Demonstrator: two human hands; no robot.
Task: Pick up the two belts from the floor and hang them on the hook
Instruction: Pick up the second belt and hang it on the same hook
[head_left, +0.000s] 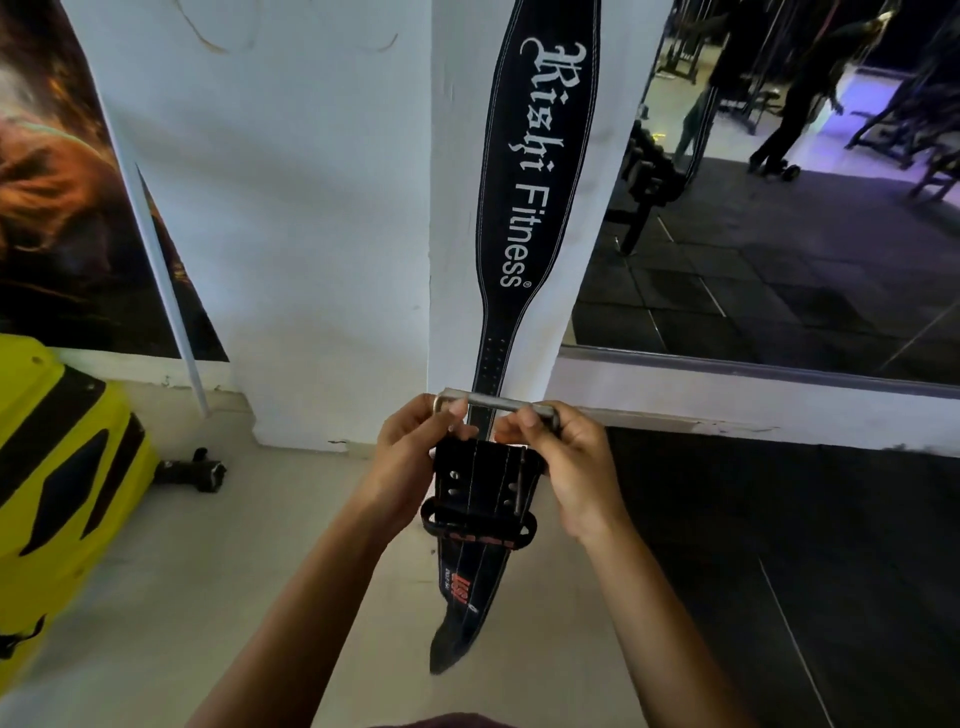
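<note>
In the head view, a black belt with orange lettering is held up in front of a white pillar, its tail hanging down above the floor. Its metal buckle is gripped at the left end by the left hand and at the right end by the right hand. A second black belt marked "Rishi Fitness" is seen hanging flat against the pillar, just behind the buckle.

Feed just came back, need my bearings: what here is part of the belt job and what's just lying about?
Job: hanging belt; second belt, its metal buckle held by left hand and right hand.
Lying about: yellow case; dark glove; wall poster; mirror.
</note>
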